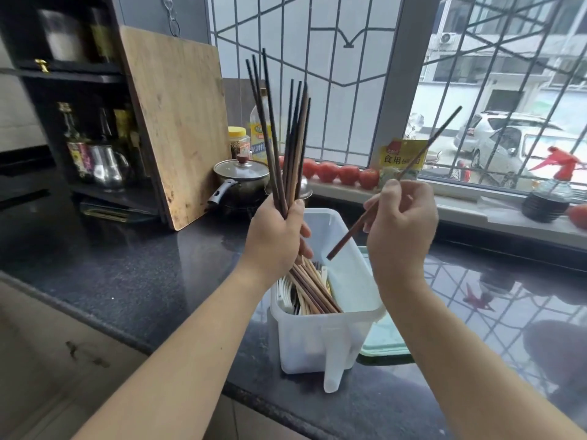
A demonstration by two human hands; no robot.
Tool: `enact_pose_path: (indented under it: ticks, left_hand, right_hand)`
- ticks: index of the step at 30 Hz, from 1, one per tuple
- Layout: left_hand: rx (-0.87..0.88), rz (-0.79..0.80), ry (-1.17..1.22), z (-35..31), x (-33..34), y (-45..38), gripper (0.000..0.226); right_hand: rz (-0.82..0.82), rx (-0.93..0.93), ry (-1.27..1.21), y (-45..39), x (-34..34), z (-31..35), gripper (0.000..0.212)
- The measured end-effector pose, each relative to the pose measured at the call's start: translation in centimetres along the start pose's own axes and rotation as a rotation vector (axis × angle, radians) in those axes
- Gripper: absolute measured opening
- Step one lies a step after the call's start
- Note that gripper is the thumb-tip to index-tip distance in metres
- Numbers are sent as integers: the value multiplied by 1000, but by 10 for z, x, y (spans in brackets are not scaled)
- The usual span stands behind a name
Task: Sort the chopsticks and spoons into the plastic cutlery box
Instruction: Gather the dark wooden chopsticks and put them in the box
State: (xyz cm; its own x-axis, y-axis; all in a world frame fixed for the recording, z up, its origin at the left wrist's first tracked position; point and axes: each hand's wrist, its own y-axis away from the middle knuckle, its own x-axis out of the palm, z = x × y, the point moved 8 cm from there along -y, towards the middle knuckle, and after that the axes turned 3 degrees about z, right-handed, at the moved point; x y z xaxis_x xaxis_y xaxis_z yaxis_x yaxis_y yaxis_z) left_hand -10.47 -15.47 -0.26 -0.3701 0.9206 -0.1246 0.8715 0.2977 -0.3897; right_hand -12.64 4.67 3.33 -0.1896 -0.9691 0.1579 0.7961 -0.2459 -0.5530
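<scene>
The plastic cutlery box (320,338) is sitting on the worktop (143,274) directly below both hands, its long axis running away from the person. The right hand (401,221) is pinching one chopstick (394,182) — tilted, lower end just above the box's open right side — while the left hand (279,231) is gripping an upright bundle of chopsticks (282,138).

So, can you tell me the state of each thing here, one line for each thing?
Left hand: grips a bundle of chopsticks, upright.
Right hand: pinches a single chopstick, tilted, lower end above the box.
Plastic cutlery box: open, with chopsticks and white spoons on its left side.
Pot: lid on.
Cutting board: upright, leaning.
</scene>
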Motion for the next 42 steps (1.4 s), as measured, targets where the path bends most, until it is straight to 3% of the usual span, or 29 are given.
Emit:
enact_pose_path:
  ticks: [2,8,11,16,18,19,21,23,25,29,34,36,40,42]
  left_hand:
    - [-10,-57,65,2,-4,0,17]
    - [2,-88,65,4,-1,-1,18]
    - [-15,-95,103,4,-5,-1,18]
    - [-12,-62,98,3,-2,-1,19]
    - [-17,-53,79,4,-1,-2,18]
    - [-26,-53,74,5,-1,-2,17]
    - [-46,-40,86,7,-1,-3,15]
    - [-46,0,92,6,1,-2,15]
    - [-12,79,69,-1,7,2,14]
    - [70,215,84,-17,19,10,17]
    - [56,198,97,-12,16,9,10]
    - [12,143,102,-5,11,5,9]
    - [-34,-6,158,5,-1,1,13]
    - [-20,-56,156,6,-4,1,16]
  right_hand:
    - [9,-98,166,-4,-3,5,12]
    - [837,-97,1198,23,72,-42,20]
    - [1003,-107,1347,43,84,-58,24]
    - [1038,-103,1383,50,87,-63,14]
    - [985,-78,1328,46,84,-62,9]
    - [909,-61,1241,41,82,-59,16]
    - [701,63,890,24,70,-51,27]
    - [505,196,407,13,56,-39,24]
    - [469,183,211,12,53,-27,24]
    - [528,97,185,17,59,-22,22]
    - [508,118,180,13,55,-21,20]
    - [401,72,166,9,45,-15,21]
    - [3,16,13,-1,0,-4,21]
    - [81,-47,263,-3,3,0,21]
